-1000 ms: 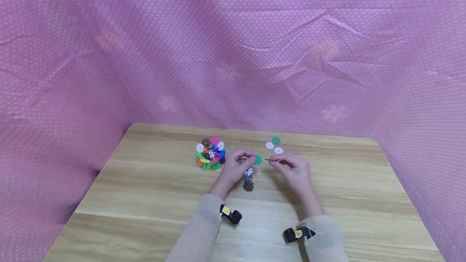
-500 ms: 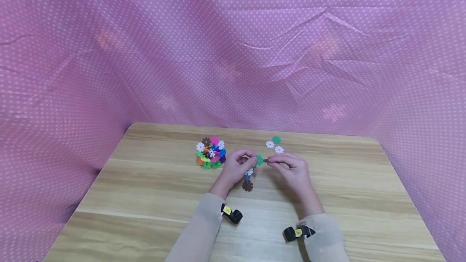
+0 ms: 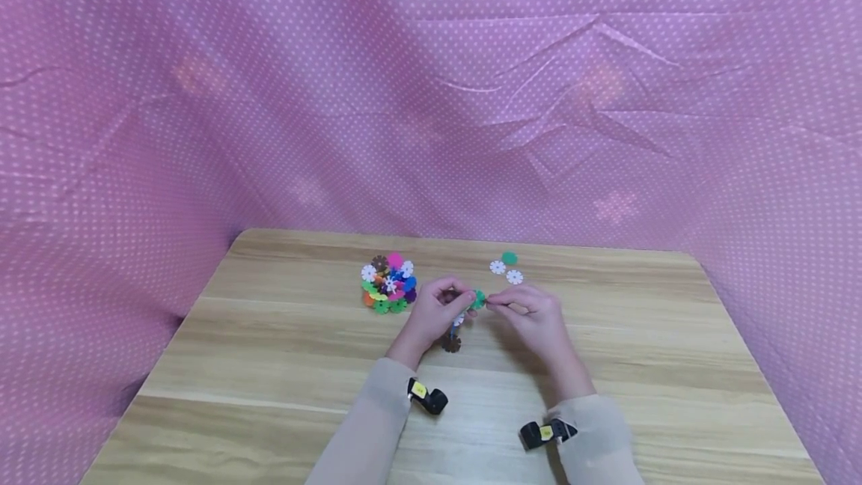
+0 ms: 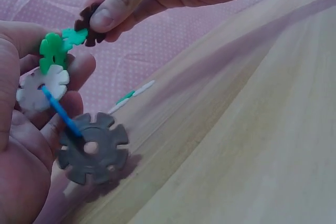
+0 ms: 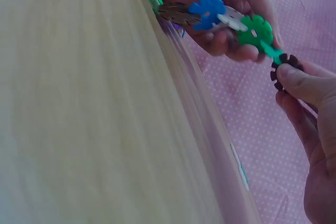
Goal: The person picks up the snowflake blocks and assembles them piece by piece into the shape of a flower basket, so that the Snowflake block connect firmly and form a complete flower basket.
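A short chain of notched plastic snowflake discs hangs from my left hand (image 3: 431, 316), whose thumb and fingers pinch it near its green end. In the left wrist view it runs from a large brown disc (image 4: 107, 156) through a blue disc (image 4: 62, 111) and a white disc (image 4: 30, 97) to a green disc (image 4: 51, 53) and a second green disc (image 4: 74, 36). My right hand (image 3: 535, 316) pinches a dark brown disc (image 4: 82, 23) between thumb and fingers. Its edge meets the second green disc; whether the notches interlock, I cannot tell.
A colourful cluster of joined discs (image 3: 390, 287) stands left of my hands on the wooden table (image 3: 269, 365). Beyond my right hand lie two white discs (image 3: 497, 267) and a loose green disc (image 3: 509, 257). Pink dotted cloth (image 3: 431, 133) hangs behind the table.
My right hand has moved left, bringing the dark brown disc from a gap away up to the green disc. The chain's lower brown end has swung slightly left. My left hand has stayed nearly still.
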